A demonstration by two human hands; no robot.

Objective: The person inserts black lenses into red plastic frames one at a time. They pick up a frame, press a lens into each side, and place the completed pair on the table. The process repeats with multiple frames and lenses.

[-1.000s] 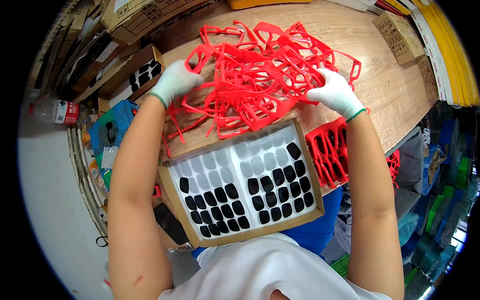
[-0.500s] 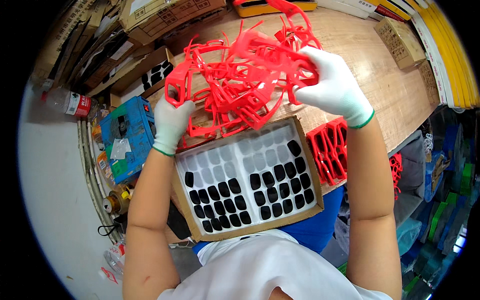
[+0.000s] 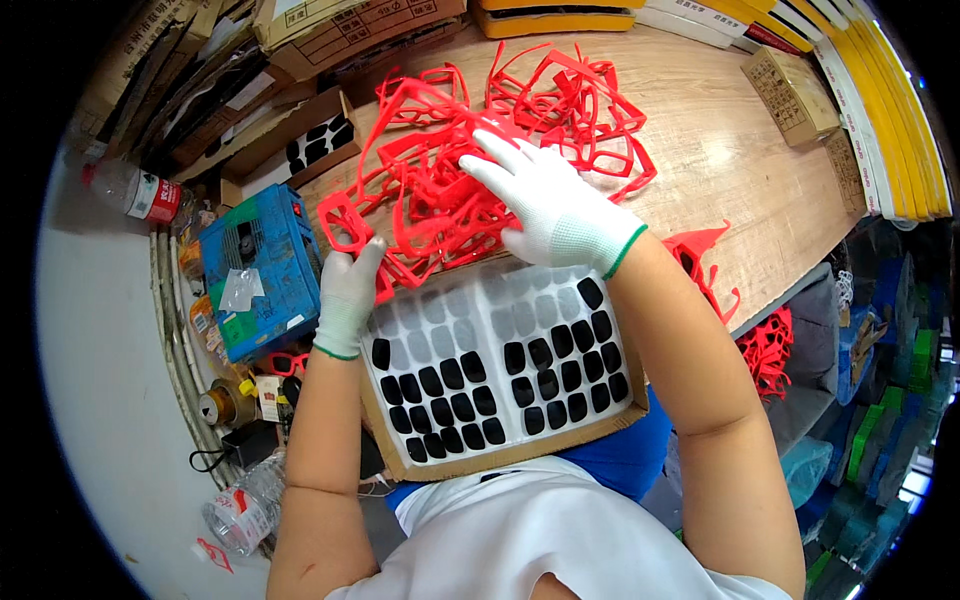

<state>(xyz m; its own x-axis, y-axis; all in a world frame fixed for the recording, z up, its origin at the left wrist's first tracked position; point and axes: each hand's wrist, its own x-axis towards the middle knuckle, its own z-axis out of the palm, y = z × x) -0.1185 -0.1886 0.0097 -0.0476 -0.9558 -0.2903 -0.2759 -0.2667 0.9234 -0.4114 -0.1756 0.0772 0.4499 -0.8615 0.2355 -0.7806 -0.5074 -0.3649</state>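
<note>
A tangled heap of red glasses frames (image 3: 440,190) lies on the wooden table, with another cluster of red frames (image 3: 600,120) just beyond it. White gloves cover both hands. At the heap's left side my left hand (image 3: 348,298) is closed, thumb raised, on a red glasses frame (image 3: 346,224); its fingers are partly hidden. My right hand (image 3: 560,205) reaches over the heap with its fingers stretched out, touching or just above the frames. Nearer to me, a shallow cardboard tray (image 3: 510,462) holds rows of dark lenses (image 3: 460,408) on white backing; its far rows look pale grey.
More red frames (image 3: 700,262) lie by my right forearm, and others (image 3: 768,352) past the table edge. Left stand a blue box-shaped device (image 3: 258,270), plastic bottles (image 3: 245,510) and a lens carton (image 3: 340,150). Cardboard boxes (image 3: 790,95) and yellow stacks (image 3: 890,120) line the far right.
My right hand has let go of the frames it gripped and moved left and nearer over the heap. My left hand has come nearer to me with its frame. Part of the frames now lies apart farther back.
</note>
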